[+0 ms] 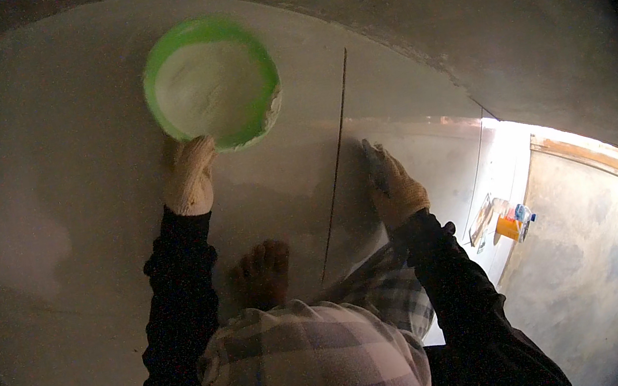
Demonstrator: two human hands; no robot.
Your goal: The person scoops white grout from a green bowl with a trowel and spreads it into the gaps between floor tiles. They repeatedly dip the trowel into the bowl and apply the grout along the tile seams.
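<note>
A round green basin [259,47] holds a pale, powdery or pasty material that I cannot identify. My left hand [192,177], in a cream knitted glove, grips the basin's near rim. Some of the pale stuff is smeared on the rim's right side. To the right of a long, dark, narrow line [337,164] in the grey surface is my right hand [397,189], gloved as well. Its fingers look stretched out and close together, with greyish tips, and I see nothing in them. Whether they touch the surface is hard to tell in the dim light.
My bare foot [261,273] and checked-cloth knees [312,362] are close below the hands. A rough wall [509,24] curves along the top right. Over at the right, an orange container [510,227] and a blue-capped bottle [523,212] stand beside bright light.
</note>
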